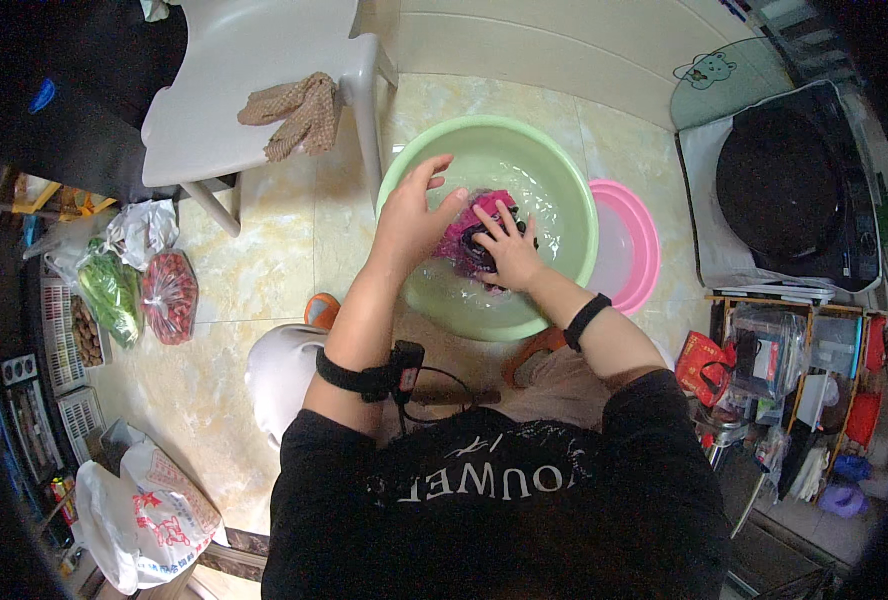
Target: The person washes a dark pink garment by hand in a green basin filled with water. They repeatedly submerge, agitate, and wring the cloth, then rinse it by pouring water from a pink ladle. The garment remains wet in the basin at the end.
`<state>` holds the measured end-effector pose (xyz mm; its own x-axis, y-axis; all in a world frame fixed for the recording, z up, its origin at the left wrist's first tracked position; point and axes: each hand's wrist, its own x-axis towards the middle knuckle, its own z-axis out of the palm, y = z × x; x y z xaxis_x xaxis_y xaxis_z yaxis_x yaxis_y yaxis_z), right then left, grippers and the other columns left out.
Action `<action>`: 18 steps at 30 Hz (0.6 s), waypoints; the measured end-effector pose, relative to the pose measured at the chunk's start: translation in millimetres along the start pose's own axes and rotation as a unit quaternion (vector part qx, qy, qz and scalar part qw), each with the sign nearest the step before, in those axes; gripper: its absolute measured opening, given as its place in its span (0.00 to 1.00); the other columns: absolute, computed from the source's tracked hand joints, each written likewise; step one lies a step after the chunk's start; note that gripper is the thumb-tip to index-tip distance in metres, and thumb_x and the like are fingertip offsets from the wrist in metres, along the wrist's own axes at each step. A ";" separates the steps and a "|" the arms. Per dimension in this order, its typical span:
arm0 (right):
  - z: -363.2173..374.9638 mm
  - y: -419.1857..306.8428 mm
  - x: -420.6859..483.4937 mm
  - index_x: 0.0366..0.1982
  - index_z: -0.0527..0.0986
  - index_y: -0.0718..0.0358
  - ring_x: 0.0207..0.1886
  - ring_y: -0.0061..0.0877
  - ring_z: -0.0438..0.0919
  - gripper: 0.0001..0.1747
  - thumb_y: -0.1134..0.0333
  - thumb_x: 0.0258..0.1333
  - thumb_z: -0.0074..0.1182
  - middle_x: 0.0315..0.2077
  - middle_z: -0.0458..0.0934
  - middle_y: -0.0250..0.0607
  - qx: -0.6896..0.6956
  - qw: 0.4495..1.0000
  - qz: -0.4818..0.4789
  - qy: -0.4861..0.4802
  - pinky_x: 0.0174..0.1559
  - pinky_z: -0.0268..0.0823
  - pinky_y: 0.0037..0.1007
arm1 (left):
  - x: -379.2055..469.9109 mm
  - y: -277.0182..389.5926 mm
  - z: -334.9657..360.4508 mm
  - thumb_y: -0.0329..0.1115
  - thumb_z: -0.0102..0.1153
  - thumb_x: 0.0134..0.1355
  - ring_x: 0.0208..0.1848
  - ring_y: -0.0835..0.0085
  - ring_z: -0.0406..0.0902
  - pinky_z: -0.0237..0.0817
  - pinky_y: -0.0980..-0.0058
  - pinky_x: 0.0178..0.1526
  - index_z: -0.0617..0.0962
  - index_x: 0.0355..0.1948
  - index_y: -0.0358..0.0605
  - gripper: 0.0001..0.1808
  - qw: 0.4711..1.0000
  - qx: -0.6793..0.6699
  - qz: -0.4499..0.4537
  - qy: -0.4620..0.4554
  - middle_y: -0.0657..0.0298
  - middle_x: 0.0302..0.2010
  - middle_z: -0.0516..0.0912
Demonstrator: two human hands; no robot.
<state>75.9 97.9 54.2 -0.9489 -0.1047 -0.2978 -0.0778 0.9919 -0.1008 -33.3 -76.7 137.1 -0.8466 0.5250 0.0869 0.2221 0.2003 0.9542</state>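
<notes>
A light green plastic basin (564,300) of water stands on the floor before me. In its water lies a bunched wet cloth, magenta (459,234) with a dark part (477,249). My right hand (515,255) rests on the dark part, fingers spread. Over the left side of the basin, my left hand (417,214) is held with its fingers apart and nothing in it. Its thumb points toward the cloth. The cloth's underside is hidden.
A pink basin (645,240) sits partly behind the green one. At upper left, a plastic chair (218,135) bears a brown textured cloth (294,116). Bagged vegetables (110,292) lie at left. An electric cooktop (781,180) tops a cluttered shelf at right.
</notes>
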 end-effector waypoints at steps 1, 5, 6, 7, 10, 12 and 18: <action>3.0 0.6 4.6 0.49 0.67 0.52 0.69 0.43 0.34 0.34 0.55 0.37 0.65 0.66 0.40 0.32 -0.011 1.000 -0.010 -0.019 0.56 0.37 0.72 | 0.1 -0.4 0.7 0.40 0.58 0.54 0.51 0.63 0.74 0.64 0.69 0.51 0.70 0.53 0.42 0.26 1.000 0.003 -0.001 -0.001 0.55 0.51 0.75; 17.4 2.5 19.1 0.51 0.66 0.54 0.69 0.45 0.32 0.36 0.53 0.38 0.64 0.65 0.40 0.37 -0.036 0.998 -0.041 -0.032 0.57 0.39 0.71 | 2.3 -1.5 -0.9 0.34 0.58 0.57 0.54 0.67 0.72 0.62 0.73 0.54 0.68 0.55 0.41 0.24 0.999 0.009 -0.019 -0.032 0.56 0.53 0.74; 20.5 5.2 20.1 0.51 0.66 0.55 0.69 0.45 0.31 0.36 0.53 0.39 0.63 0.65 0.40 0.39 -0.048 0.997 -0.052 -0.020 0.57 0.41 0.70 | 3.5 -1.9 -1.9 0.34 0.58 0.57 0.53 0.67 0.72 0.62 0.73 0.54 0.68 0.54 0.41 0.24 0.999 0.015 -0.030 -0.032 0.57 0.52 0.74; 23.7 7.3 21.4 0.52 0.65 0.55 0.69 0.45 0.31 0.35 0.54 0.39 0.63 0.65 0.39 0.39 -0.061 0.996 -0.045 -0.035 0.57 0.41 0.70 | 4.1 -2.3 -2.9 0.34 0.58 0.57 0.53 0.67 0.72 0.63 0.73 0.54 0.68 0.54 0.41 0.24 0.999 0.019 -0.031 -0.028 0.57 0.52 0.74; 28.3 13.3 27.5 0.51 0.66 0.54 0.68 0.45 0.32 0.34 0.56 0.40 0.63 0.65 0.41 0.38 -0.054 0.997 -0.046 -0.027 0.57 0.41 0.70 | 5.1 -4.0 -4.0 0.34 0.58 0.57 0.52 0.67 0.73 0.63 0.73 0.53 0.69 0.54 0.41 0.24 0.999 0.009 -0.026 -0.027 0.57 0.52 0.75; 23.8 14.7 30.6 0.51 0.68 0.51 0.68 0.46 0.35 0.31 0.58 0.40 0.62 0.64 0.45 0.36 0.010 0.998 -0.041 -0.047 0.56 0.40 0.71 | 3.9 -5.2 -3.4 0.35 0.58 0.57 0.52 0.67 0.73 0.62 0.72 0.53 0.69 0.54 0.41 0.25 0.999 -0.004 -0.021 -0.029 0.57 0.51 0.75; -63.6 31.1 11.1 0.39 0.76 0.59 0.53 0.42 0.62 0.20 0.67 0.37 0.61 0.50 0.68 0.40 0.114 0.988 0.000 0.100 0.58 0.55 0.38 | -0.6 -4.4 0.5 0.42 0.60 0.52 0.55 0.57 0.69 0.60 0.65 0.56 0.67 0.56 0.42 0.32 0.999 0.006 0.008 -0.043 0.48 0.52 0.73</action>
<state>43.5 132.1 108.1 -0.9920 -0.0668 -0.1070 -0.0294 0.9474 -0.3187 -33.5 -77.4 132.8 -0.7985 0.5970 0.0777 0.2426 0.2010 0.9491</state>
